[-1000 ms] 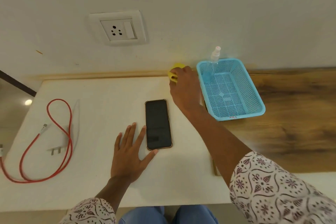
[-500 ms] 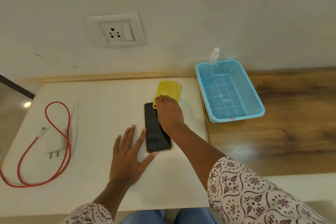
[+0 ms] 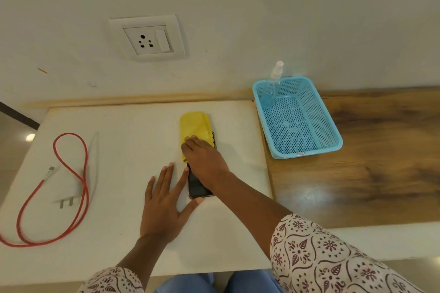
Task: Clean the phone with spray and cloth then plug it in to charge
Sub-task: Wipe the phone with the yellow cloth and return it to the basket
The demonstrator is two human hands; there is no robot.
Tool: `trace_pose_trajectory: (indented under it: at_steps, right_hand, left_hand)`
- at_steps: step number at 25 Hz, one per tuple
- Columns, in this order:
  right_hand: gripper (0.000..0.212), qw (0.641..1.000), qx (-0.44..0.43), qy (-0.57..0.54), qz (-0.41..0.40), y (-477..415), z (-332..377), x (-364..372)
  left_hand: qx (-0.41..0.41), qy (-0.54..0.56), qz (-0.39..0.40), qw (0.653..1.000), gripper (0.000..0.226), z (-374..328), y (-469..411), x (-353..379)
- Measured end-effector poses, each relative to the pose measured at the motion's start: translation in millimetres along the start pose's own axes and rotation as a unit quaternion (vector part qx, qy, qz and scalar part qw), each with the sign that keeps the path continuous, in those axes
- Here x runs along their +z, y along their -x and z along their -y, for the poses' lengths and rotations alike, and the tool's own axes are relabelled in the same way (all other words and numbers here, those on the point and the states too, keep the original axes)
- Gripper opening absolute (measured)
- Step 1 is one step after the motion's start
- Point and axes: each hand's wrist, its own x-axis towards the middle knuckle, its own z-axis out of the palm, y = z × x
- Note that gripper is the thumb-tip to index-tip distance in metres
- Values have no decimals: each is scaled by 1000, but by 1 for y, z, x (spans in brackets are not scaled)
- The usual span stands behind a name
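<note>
Clock bearings taken from the phone, 12 o'clock toward the wall.

White desk butts against a pale wall. A wooden counter joins it at 3 o'clock.

Blue mesh basket sits on the wooden counter at 2 o'clock, just beside the desk edge.

Red cable lies looped on the desk at 9 o'clock, well apart from the phone. One white connector end lies loose inside the loop.

Wall socket at 11 o'clock, above the desk, nothing plugged in.

Right hand reaches in from 5 o'clock, patterned sleeve at the forearm. Its fingers lie flat and close together, pressing the yellow cloth. They are not curled round it.

Left hand rests palm down on the desk at 8 o'clock, fingers spread wide and holding nothing. Thumb tip touches the phone's near left corner; the forefinger lies along its left edge.

The cloth is folded and covers the far end of the phone, with its far half on the bare desk at 12 o'clock.

Phone lies flat mid-desk, dark screen up, long axis toward the wall. Only its near end shows, below the right wrist.

Clear spray bottle stands in the basket's far left corner, nozzle above the rim.

White charger plug lies at 9 o'clock beside the cable, pins toward the near edge.
</note>
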Motion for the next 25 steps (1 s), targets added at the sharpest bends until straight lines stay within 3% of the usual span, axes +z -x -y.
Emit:
trace_pose_trajectory:
  at_steps: [4, 9, 13, 18, 22, 25]
  right_hand:
    - [51, 998, -47, 28, 15, 5, -25, -10]
    - [61, 997, 75, 3, -10, 11, -42, -17]
    - [59, 996, 89, -2, -30, 13, -18, -6]
    - [55, 999, 13, 41, -4, 24, 0, 8]
    - [54, 996, -90, 11, 1, 44, 2, 3]
    - [51, 995, -93, 40, -19, 45, -14, -9]
  left_hand:
    - [-9, 4, -4, 1000, 72, -1, 1, -1]
    - [-16, 5, 0, 1000, 73, -2, 1, -2]
    - [-9, 6, 3, 1000, 73, -3, 1, -5]
    - [-2, 9, 5, 1000, 73, -4, 1, -9]
    - [-2, 13, 5, 1000, 72, -4, 1, -8]
    - [-3, 6, 6, 1000, 72, -3, 1, -7]
